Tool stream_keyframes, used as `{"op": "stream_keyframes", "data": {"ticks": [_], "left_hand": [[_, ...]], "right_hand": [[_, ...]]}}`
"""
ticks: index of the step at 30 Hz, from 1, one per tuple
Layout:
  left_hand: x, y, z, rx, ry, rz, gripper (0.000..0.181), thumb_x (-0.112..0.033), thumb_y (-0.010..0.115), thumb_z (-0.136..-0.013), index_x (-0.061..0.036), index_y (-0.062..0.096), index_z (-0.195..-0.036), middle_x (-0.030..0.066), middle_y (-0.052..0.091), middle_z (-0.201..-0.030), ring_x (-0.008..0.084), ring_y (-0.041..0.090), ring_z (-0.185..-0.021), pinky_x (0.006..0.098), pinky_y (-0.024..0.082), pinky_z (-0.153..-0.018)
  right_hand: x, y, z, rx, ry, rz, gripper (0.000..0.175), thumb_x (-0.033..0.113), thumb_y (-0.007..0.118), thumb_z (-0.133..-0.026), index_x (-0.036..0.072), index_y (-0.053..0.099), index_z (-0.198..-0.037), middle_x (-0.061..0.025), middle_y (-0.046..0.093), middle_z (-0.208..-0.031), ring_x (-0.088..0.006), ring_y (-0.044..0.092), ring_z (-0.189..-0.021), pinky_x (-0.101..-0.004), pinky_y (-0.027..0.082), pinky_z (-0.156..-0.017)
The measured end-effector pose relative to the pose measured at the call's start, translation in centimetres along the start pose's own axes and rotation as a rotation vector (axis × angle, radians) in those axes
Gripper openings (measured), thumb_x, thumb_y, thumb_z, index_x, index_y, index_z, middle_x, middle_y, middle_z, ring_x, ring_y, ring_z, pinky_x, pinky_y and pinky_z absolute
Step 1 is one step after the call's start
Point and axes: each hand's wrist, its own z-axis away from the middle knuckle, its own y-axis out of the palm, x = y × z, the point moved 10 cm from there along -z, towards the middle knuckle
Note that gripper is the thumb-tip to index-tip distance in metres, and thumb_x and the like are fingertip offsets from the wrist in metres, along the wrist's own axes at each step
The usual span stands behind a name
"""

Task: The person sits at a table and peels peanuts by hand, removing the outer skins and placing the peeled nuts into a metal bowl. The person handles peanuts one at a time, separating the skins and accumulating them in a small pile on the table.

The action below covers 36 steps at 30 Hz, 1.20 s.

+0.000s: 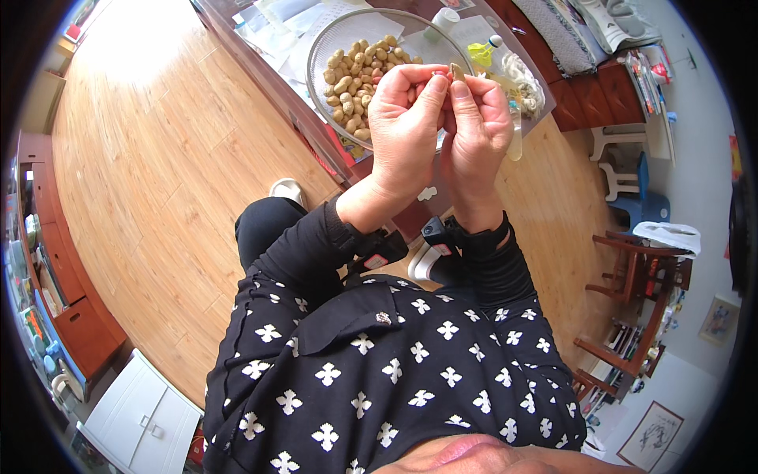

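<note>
My left hand (405, 118) and my right hand (477, 124) are raised together at the near right side of a round wire-mesh sieve (310, 83). A piece of peanut shell (456, 72) is pinched between my right thumb and forefinger. My left thumb and fingers meet right beside it, around something small and reddish that is mostly hidden, perhaps a peanut kernel. Whole peanuts in their shells (349, 83) fill the left part of the sieve, and a few reddish kernels (373, 78) show among them. My left hand covers part of the sieve.
The sieve stands on a table (278, 98) strewn with papers (278, 26). A white-capped bottle (444, 21), a yellow shuttlecock (482, 53) and a bundle of white cord (524, 83) lie beyond my right hand. Wooden chairs (622, 266) stand at the right.
</note>
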Motion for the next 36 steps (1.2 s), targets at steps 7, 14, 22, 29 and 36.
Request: {"op": "stream_keyframes", "data": {"ticks": [7,14,22,29,36], "left_hand": [[0.5,-0.1,0.3,-0.019,-0.004,-0.156,0.012,0.0,0.067,-0.089,0.0007,0.057,-0.096,0.0028,0.064,-0.085,0.0027,0.058,-0.073,0.0166,0.05,-0.065],[-0.2,0.3,0.6,0.036,0.127,-0.238,0.013,0.004,0.066,-0.087,0.0004,0.06,-0.098,0.0053,0.067,-0.091,0.0051,0.062,-0.081,0.0185,0.051,-0.074],[0.0,0.6,0.9,0.013,0.153,-0.213,0.012,0.002,0.068,-0.087,-0.001,0.058,-0.093,0.0017,0.063,-0.087,0.0025,0.057,-0.078,0.0178,0.047,-0.068],[0.7,0.4,0.2,0.064,-0.09,-0.175,0.014,-0.011,0.065,-0.094,-0.0026,0.055,-0.091,-0.0002,0.059,-0.082,0.0019,0.053,-0.07,0.0175,0.045,-0.06],[2.3,-0.3,0.0,0.004,-0.276,-0.073,0.01,-0.017,0.058,-0.099,-0.0106,0.05,-0.1,-0.0045,0.05,-0.078,0.0006,0.042,-0.061,0.0165,0.033,-0.048]], "right_hand": [[-0.3,-0.2,-0.6,-0.022,0.01,0.043,0.012,0.011,0.052,-0.1,0.001,0.058,-0.101,-0.0008,0.062,-0.086,-0.0043,0.054,-0.074,-0.0191,0.045,-0.065],[-1.2,-0.1,-0.7,-0.061,0.148,-0.08,0.015,0.014,0.049,-0.101,0.002,0.057,-0.099,-0.0033,0.06,-0.091,-0.0073,0.054,-0.08,-0.0215,0.046,-0.073],[-0.7,0.4,-1.3,-0.025,0.179,-0.077,0.014,0.014,0.05,-0.101,0.003,0.057,-0.1,-0.0001,0.057,-0.086,-0.0059,0.053,-0.076,-0.0198,0.045,-0.067],[-0.4,0.6,-2.1,0.07,0.158,-0.121,0.011,0.01,0.057,-0.098,0.003,0.06,-0.106,0.001,0.059,-0.084,-0.0044,0.053,-0.071,-0.0183,0.044,-0.065],[-0.7,0.9,-2.0,0.187,0.198,-0.058,0.014,0.01,0.058,-0.098,0.005,0.061,-0.11,0.0031,0.06,-0.085,-0.0034,0.054,-0.075,-0.0183,0.044,-0.066]]}}
